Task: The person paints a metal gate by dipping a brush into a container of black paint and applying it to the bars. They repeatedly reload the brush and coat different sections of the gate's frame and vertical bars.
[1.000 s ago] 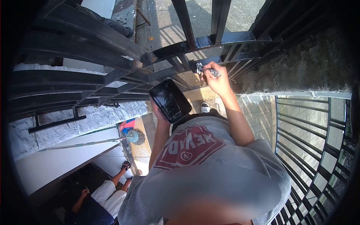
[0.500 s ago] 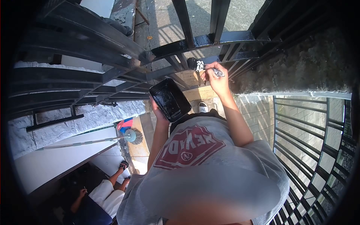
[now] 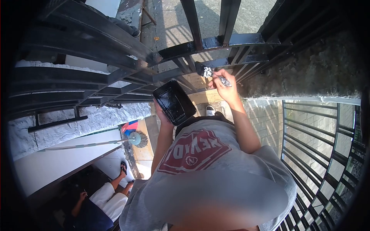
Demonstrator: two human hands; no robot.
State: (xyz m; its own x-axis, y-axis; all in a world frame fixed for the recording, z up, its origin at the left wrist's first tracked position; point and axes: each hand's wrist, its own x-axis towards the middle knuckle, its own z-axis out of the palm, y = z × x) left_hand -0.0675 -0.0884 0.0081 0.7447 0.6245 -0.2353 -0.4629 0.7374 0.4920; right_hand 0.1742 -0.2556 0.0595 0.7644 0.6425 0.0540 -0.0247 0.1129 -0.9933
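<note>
In the head view, my left hand [image 3: 163, 114] is wrapped round the side of a black plastic tub [image 3: 175, 103], which is tilted and glossy with black paint inside. My right hand [image 3: 227, 89] grips a paintbrush [image 3: 207, 72] by its speckled handle. Black bristles point left and overlap the lower rail [image 3: 217, 62] of the metal fence. White flecks cover the brush between bristles and handle. Above it, the fence's upper rail [image 3: 212, 41] shines as if wet.
Fence bars run across the left and top. A rough dark wall [image 3: 308, 69] stands at right, above another black barred railing [image 3: 308, 131]. At lower left are a mop [image 3: 138, 139] and a seated person [image 3: 102, 202]. Tan planks or tiles [image 3: 204, 97] lie below the fence.
My right hand and the brush have shifted slightly down in view, the brush head still at the rail. The tub stays in my left hand. The seated person's foot has moved slightly.
</note>
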